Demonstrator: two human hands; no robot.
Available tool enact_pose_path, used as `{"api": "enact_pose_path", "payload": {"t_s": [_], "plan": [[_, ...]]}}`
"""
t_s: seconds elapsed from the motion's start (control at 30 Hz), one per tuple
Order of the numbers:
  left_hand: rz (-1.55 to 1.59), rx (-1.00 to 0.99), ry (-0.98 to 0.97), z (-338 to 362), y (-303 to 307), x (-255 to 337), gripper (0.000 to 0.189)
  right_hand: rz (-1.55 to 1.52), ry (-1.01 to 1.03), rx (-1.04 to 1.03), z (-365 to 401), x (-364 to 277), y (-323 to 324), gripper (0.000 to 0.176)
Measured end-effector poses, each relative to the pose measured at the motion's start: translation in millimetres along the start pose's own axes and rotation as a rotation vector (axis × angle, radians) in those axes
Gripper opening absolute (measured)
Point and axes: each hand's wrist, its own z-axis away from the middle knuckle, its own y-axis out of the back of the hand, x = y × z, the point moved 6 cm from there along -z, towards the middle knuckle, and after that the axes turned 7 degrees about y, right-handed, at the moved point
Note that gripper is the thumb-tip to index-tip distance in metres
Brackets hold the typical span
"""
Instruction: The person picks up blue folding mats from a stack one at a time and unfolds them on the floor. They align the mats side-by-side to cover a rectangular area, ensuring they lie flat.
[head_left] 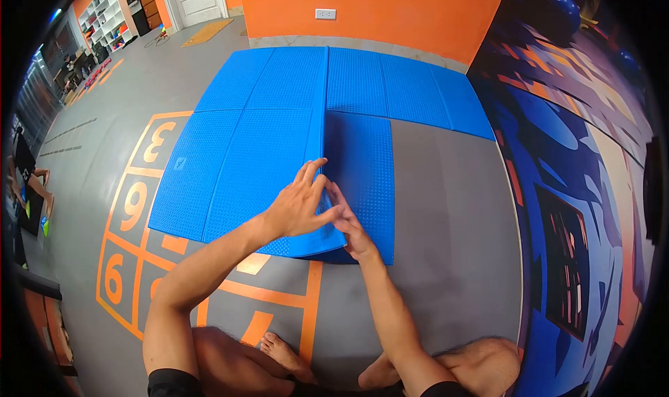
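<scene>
The blue mat [265, 139] lay spread on the grey floor [446, 209]. At the mat's near edge, the left hand [300, 205] pressed straight, close-set fingers against a raised crease, which kept that panel propped up. The right hand [354, 228] braced the crease's other side. Its fingers were stretched but partly hidden, so its grip couldn't be told.

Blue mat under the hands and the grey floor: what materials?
Blue mat: likely foam, matte, fine dimpled texture, a panel edge raised between left hand and right hand. Grey floor: smooth, faint sheen, painted orange numbers; perhaps rubber or vinyl.
</scene>
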Motion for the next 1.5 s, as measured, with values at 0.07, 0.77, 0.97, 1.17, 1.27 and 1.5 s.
{"api": "enact_pose_path", "payload": {"t_s": [0.07,0.77,0.97,1.17,1.27,1.5], "plan": [[0.006,0.025,0.058,-0.4,-0.7,-3.8,0.038,-0.366,-0.025,0.034,0.9,14.6,10.2,0.094],[-0.087,-0.087,0.131,8.2,17.0,-45.1,0.058,1.741,-0.528,0.038,152.4,89.5,172.9,0.095],[-0.088,-0.111,0.032,0.7,-2.4,-32.4,0.055,1.693,-0.62,0.196,189.2,38.1,223.7,0.096],[-0.028,-0.159,-0.055,-12.2,-28.2,-18.4,0.052,1.644,-0.656,0.517,232.1,6.5,265.8,0.089],[-0.024,-0.194,-0.119,-20.2,-39.6,-9.2,0.053,1.673,-0.676,0.705,257.4,0.3,293.0,0.083],[0.025,-0.208,-0.207,-26.9,-75.7,8.2,0.054,1.652,-0.698,1.083,291.3,-16.6,354.7,0.067]]}}
